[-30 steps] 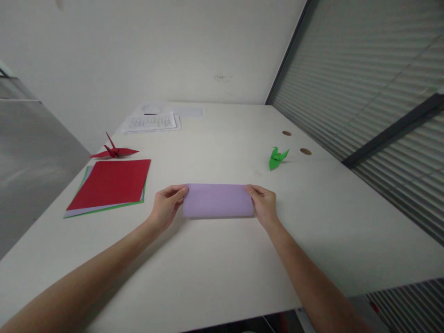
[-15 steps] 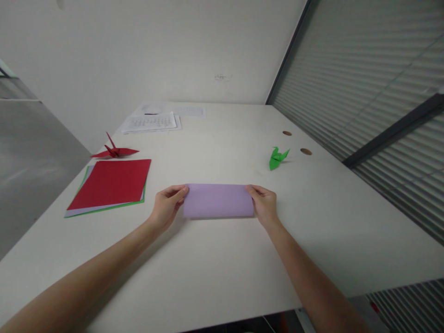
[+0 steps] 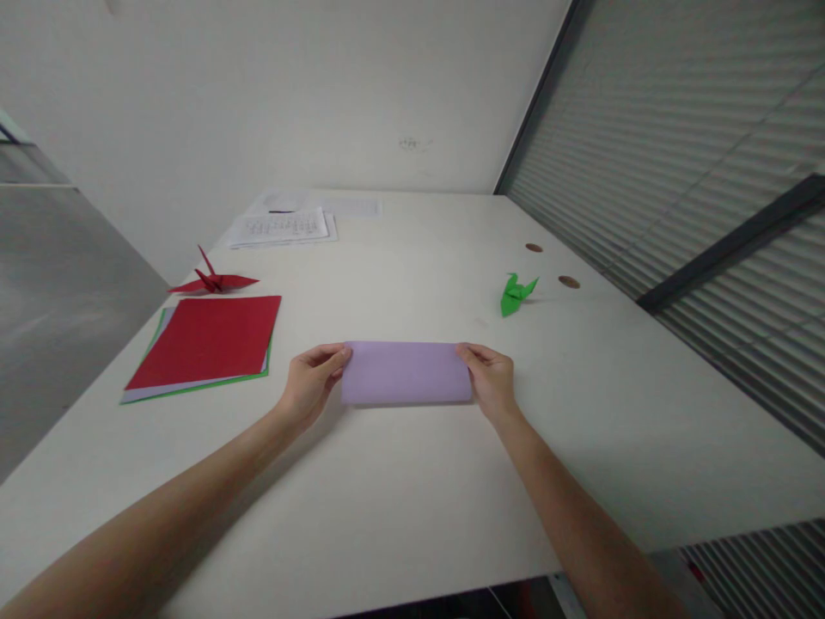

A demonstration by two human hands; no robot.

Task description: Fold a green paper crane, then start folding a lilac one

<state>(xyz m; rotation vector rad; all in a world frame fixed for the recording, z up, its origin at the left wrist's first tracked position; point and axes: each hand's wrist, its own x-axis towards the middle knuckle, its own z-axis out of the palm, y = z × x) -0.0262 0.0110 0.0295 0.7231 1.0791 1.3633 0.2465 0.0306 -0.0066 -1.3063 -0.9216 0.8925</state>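
Observation:
A purple sheet of origami paper (image 3: pixel 407 373), shaped as a wide rectangle, is held out flat between my two hands at the middle of the view. My left hand (image 3: pixel 312 378) pinches its upper left corner, thumb on top. At the upper right corner my right hand (image 3: pixel 492 376) pinches it the same way. The fingers behind the paper are partly hidden. A thin shadow shows under its near edge. Left of my left hand lies a stack of square papers (image 3: pixel 210 340), red on top with purple and green below.
Behind the stack sits a red paper crane (image 3: pixel 216 281); a small green paper crane (image 3: pixel 516 295) stands beyond my right hand. Written sheets (image 3: pixel 280 227) lie at the back left. Two round holes pierce the white table (image 3: pixel 412 507) near the blinds (image 3: pixel 676 155) on the right.

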